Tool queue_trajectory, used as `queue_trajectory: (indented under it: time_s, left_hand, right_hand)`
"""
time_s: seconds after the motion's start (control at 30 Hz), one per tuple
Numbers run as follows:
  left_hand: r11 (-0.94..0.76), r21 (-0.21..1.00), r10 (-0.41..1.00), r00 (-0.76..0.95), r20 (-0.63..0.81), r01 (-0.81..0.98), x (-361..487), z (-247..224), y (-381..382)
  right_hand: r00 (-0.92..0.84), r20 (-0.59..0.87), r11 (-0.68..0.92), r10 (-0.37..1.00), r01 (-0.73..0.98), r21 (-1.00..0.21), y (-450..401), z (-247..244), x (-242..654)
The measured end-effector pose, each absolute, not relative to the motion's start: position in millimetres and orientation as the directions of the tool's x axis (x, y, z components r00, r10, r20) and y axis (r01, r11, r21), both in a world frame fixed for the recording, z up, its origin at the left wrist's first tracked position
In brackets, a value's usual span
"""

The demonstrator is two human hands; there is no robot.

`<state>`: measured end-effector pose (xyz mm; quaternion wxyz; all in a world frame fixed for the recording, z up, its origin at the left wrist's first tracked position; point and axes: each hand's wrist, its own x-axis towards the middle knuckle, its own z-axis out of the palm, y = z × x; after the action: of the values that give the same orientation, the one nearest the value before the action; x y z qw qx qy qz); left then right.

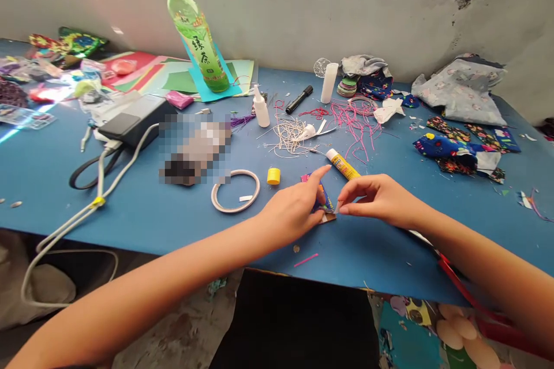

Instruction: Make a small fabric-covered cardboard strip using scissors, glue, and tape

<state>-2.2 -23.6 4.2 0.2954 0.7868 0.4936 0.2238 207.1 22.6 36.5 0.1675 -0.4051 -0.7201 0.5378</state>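
My left hand (294, 207) presses a small blue patterned cloth piece (328, 200) against the table, its index finger stretched over the piece and its thumb at the near edge. Brown card (329, 218) shows along that edge. Just right of it, my right hand (381, 202) pinches a small whitish strip (337, 207) between thumb and fingertips; whether the strip is stuck to the cloth I cannot tell. An uncapped yellow glue stick (343, 164) lies beyond my right hand. Its yellow cap (273, 176) and a roll of tape (215, 199) are left of the cloth.
Cream cords (291, 137), pink cords (355, 118), a black marker (299, 99) and a white glue bottle (261, 109) lie or stand farther back. A green tea bottle (203, 60) stands back left. Red-handled scissors (459, 279) are partly under my right forearm. White cables (101, 184) cross the left side.
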Motion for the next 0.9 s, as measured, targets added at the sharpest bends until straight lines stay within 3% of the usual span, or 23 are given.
queue_trajectory:
  time_s: [0.2,0.33,0.53,0.7,0.9]
  left_hand:
    - [-0.242,0.837,0.926,0.373,0.05,0.491,-6.7,1.1,-13.7]
    - [-0.168,0.873,0.947,0.321,0.014,0.457,-5.8,0.1,-13.5]
    - [-0.26,0.839,0.927,0.365,0.079,0.478,-2.1,-2.9,-17.3]
    - [-0.412,0.753,0.875,0.454,0.171,0.512,2.7,-7.1,-17.2]
    - [-0.208,0.911,0.902,0.431,0.038,0.356,1.4,-5.1,-8.9]
  right_hand:
    - [-0.662,-0.232,0.088,0.713,0.413,-0.907,22.9,20.1,205.6]
    - [-0.662,-0.243,0.109,0.709,0.443,-0.89,17.5,14.7,203.4]
    - [-0.656,-0.235,0.136,0.717,0.463,-0.876,20.1,17.3,202.3]
    - [-0.725,-0.298,0.085,0.621,0.441,-0.894,26.9,21.4,208.1]
    - [-0.676,-0.259,-0.027,0.69,0.333,-0.943,31.0,19.2,213.5]
